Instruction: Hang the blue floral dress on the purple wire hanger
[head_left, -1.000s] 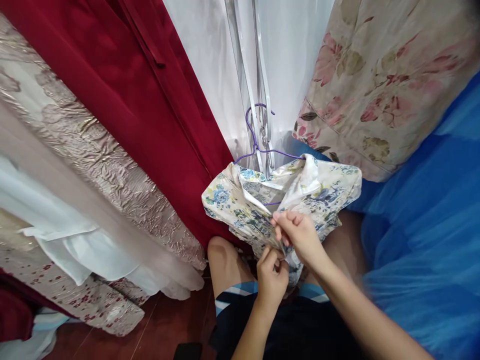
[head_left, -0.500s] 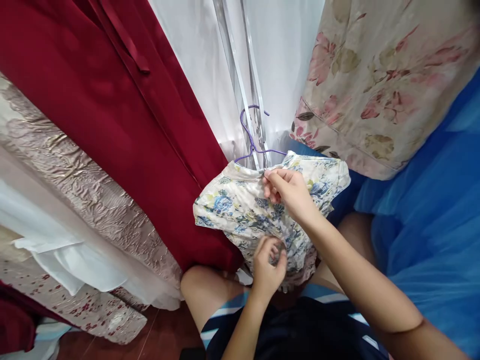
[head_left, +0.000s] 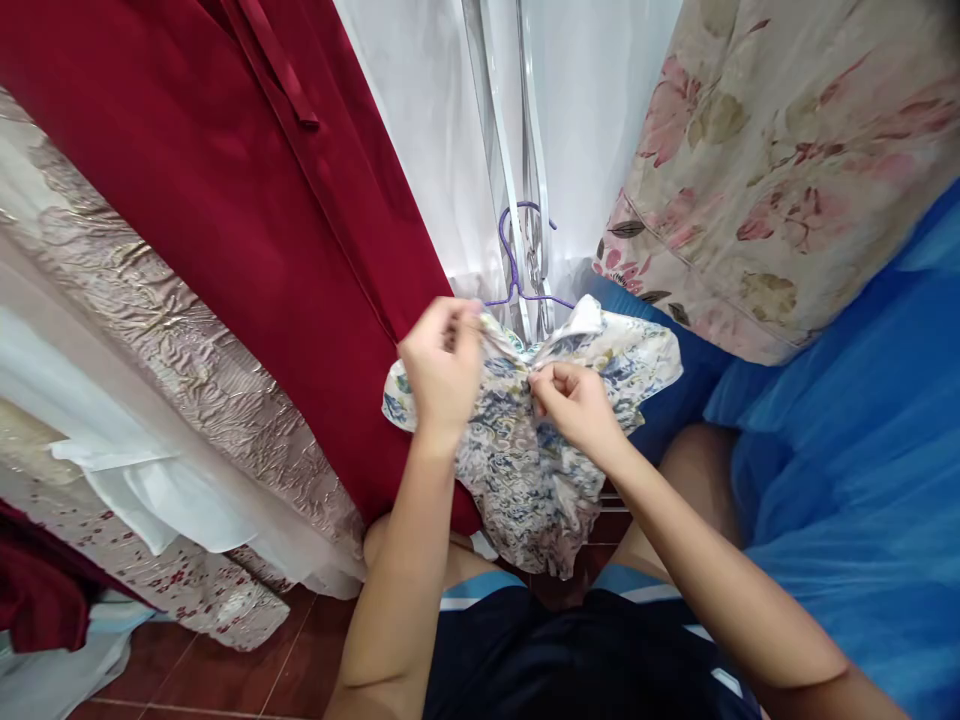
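Observation:
A small white blouse (head_left: pixel 510 480) with blue and green flowers hangs on a purple hanger (head_left: pixel 516 275) in front of me. My right hand (head_left: pixel 574 400) pinches the front of the blouse just below its neckline, which dips into a V there. At the left side of the neck, my left hand (head_left: pixel 444 365) has its fingers curled together against the collar edge and the hanger's left arm. That hand is somewhat blurred, and its fingertips appear to hold the neckline. Loose fabric drapes down between my knees.
On the left hang a dark red garment (head_left: pixel 247 230) and a textured pinkish one (head_left: pixel 202 310). White cloth (head_left: pixel 600 110) with shiny straps (head_left: pixel 532 150) hangs behind. To the right are a floral garment (head_left: pixel 780 170) and blue tulle (head_left: pixel 840 480). Below lies a reddish tiled floor (head_left: pixel 292 650).
My left hand has risen from the lower front of the blouse to the left of its neck. My right hand has drawn the neckline down a little into a V.

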